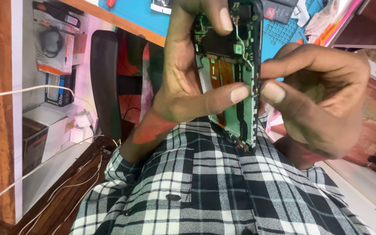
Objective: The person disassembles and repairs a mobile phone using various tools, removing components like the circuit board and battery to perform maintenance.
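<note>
Checked shirt [196, 191] nearest, below both hands. Held upright just above it: opened smartphone [231, 69], back cover off, circuit board and flex cable bared. Left hand [183, 74] wrapped round the phone's frame, thumb pressed on the inner plate. Right hand [323, 95] curled, thumb and forefinger pinching at the phone's right edge; whether anything small sits between them, impossible to tell. Probably mid-disassembly; fine, steady grip needed next. Beyond: blue mat on worktop [283, 32], dark chair back [104, 82], white cables [31, 169], boxed goods on shelving [53, 39].

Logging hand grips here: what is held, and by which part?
An opened phone: left hand grips its body, right hand pinches its right edge.
</note>
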